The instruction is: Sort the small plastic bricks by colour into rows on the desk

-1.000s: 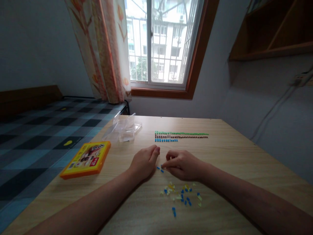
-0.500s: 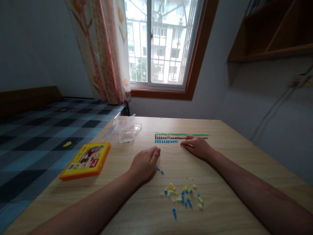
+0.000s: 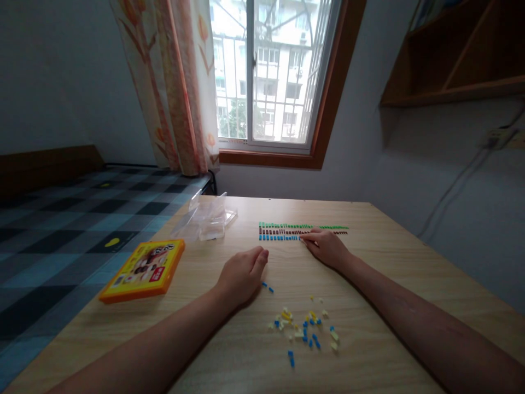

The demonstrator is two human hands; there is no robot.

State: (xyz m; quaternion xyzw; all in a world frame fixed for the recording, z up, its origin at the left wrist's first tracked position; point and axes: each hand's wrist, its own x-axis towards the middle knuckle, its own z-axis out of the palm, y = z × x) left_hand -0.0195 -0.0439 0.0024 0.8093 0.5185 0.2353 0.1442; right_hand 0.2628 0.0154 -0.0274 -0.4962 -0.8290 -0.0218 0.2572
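Near the far side of the table, tiny building bricks lie in three rows: a green row (image 3: 287, 225), a brown row (image 3: 274, 231) and a blue row (image 3: 274, 238). My right hand (image 3: 328, 247) is closed in a pinch at the right end of the blue row, its fingertips on a small blue brick (image 3: 299, 238). The hand covers part of the brown row. Curled closed, my left hand (image 3: 243, 274) rests on the table nearer to me; whatever it may hold is hidden. Two loose blue bricks (image 3: 268, 287) lie just right of it.
A loose scatter of blue, yellow and cream bricks (image 3: 305, 331) lies in front of me. To the left are a yellow-orange box (image 3: 143, 269) and clear plastic trays (image 3: 211, 219). A bed with a checked cover (image 3: 61, 230) adjoins the wooden table (image 3: 381, 241).
My right hand has shifted slightly left, up to the end of the blue row, where a blue brick now shows at the fingertips. My left hand stays still.
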